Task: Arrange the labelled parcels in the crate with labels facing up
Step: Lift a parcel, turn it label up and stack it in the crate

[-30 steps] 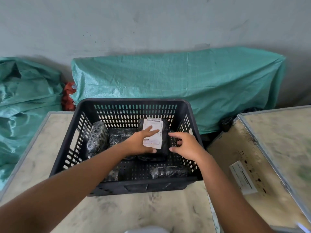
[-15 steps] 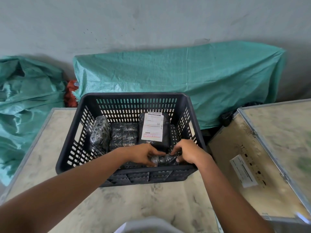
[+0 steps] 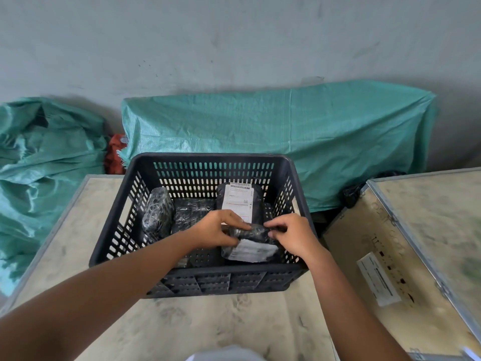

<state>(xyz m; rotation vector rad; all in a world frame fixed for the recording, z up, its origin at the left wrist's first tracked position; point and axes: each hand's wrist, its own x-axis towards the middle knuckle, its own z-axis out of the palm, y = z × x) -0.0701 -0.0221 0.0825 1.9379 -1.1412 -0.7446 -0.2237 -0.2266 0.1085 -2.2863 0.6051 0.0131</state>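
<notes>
A black slotted crate [image 3: 208,278] stands on a pale table. Both hands hold one black wrapped parcel [image 3: 251,243] at the crate's front right: my left hand [image 3: 217,229] grips its left end, my right hand [image 3: 292,234] its right end. The parcel is tilted, with its white label turned toward me. Behind it lies a parcel with its white label [image 3: 238,201] facing up. A dark parcel [image 3: 192,213] lies flat in the middle, no label showing. Another parcel [image 3: 157,213] leans on its side against the left wall.
The table [image 3: 234,327] carries the crate. A wooden case with a metal rim and a white sticker [image 3: 377,278] stands to the right. Green tarpaulin covers a bulk [image 3: 286,131] behind the crate and a heap [image 3: 39,165] at left, with something red [image 3: 114,155] between.
Both hands left the labelled rear parcel, came to the crate's front and took the small parcel there. It has since been lifted and rolled so its label shows.
</notes>
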